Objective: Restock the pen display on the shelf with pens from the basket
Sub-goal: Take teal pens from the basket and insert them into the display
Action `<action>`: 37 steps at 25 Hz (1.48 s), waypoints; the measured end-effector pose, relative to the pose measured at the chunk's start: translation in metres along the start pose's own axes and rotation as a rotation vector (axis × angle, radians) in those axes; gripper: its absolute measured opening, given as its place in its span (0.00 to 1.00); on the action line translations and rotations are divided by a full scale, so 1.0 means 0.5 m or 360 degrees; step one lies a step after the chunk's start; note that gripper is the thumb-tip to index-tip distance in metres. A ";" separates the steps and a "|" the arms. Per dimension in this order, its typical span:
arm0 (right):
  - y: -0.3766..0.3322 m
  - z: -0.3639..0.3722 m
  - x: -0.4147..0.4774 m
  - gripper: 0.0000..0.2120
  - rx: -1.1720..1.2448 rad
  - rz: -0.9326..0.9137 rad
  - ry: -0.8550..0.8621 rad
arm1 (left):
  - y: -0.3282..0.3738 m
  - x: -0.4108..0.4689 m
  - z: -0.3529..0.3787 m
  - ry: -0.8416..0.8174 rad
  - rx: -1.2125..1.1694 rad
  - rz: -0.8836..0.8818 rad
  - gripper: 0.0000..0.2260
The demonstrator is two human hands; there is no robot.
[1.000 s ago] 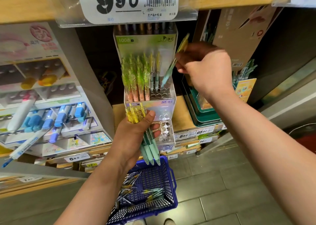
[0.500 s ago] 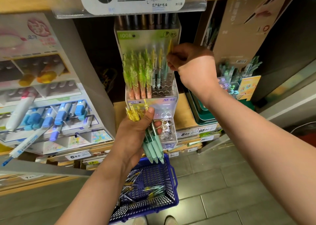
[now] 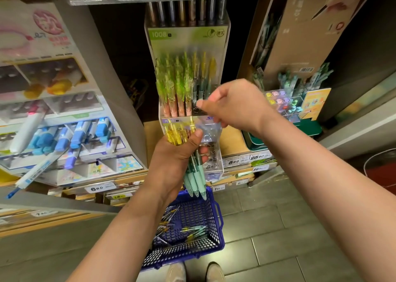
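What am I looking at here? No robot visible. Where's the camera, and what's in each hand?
There is no machine: a person is restocking by hand, and a single wide-angle camera worn on their head looks forward and down, which is why both forearms enter from the bottom. The left hand grips a bundle of pens with yellow tops and mint-green barrels, tips pointing down. The right hand hangs just above that bundle with fingers loosely curled; no pen shows in it. Behind the hands, a clear pen display stands on the wooden shelf, holding green-capped pens on its left side and a few yellow-topped ones on its right. On the floor, by the person's shoes, a blue basket holds more loose pens.
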State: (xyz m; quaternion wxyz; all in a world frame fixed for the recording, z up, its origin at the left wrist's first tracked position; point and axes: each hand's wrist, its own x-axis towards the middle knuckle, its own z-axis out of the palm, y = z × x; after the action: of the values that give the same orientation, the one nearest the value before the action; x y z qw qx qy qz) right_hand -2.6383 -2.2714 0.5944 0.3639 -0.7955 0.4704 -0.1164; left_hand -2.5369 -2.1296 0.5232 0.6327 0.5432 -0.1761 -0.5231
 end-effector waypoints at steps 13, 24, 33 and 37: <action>-0.001 -0.013 -0.026 0.01 0.0908 0.0276 -0.0149 | 0.010 0.011 0.001 0.0094 0.0023 0.0014 0.16; 0.016 -0.102 0.049 0.06 0.1008 -0.0153 0.0810 | 0.009 0.014 0.000 0.0079 -0.0308 -0.0273 0.20; 0.012 -0.071 0.071 0.07 0.0558 -0.0397 0.0815 | -0.003 0.010 -0.007 0.0026 -0.0254 -0.0218 0.11; 0.018 -0.039 0.078 0.07 0.0420 -0.0312 0.0712 | -0.005 0.009 -0.007 0.0016 -0.0261 -0.0164 0.09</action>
State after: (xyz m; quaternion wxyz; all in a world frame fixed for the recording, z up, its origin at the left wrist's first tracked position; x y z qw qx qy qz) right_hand -2.6341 -2.3157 0.5960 0.3384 -0.7374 0.4407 -0.3841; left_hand -2.5334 -2.1312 0.5185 0.6483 0.5006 -0.1013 -0.5647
